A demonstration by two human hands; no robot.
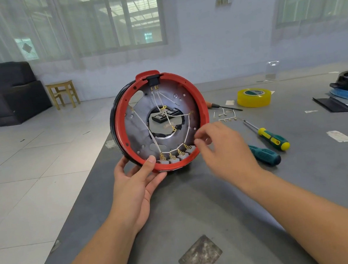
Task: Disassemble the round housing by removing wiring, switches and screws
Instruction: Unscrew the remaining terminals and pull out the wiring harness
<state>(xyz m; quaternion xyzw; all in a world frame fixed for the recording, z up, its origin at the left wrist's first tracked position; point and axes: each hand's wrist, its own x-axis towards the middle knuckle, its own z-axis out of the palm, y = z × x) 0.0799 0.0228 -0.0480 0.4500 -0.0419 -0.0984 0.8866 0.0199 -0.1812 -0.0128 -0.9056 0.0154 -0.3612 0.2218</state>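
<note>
A yellow tape roll (254, 97) lies toward the far right of the grey tabletop (203, 207), two green-handled screwdrivers (271, 138) nearer the middle (handles close together). Beyond the left edge stand a dark armchair (6, 92) and a wooden stool (62, 93).

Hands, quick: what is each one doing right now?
Left hand: grips the red round housing at its lower rim, holding it upright.
Right hand: fingers curled beside the rim near the switches; whether it pinches anything cannot be told.
</note>
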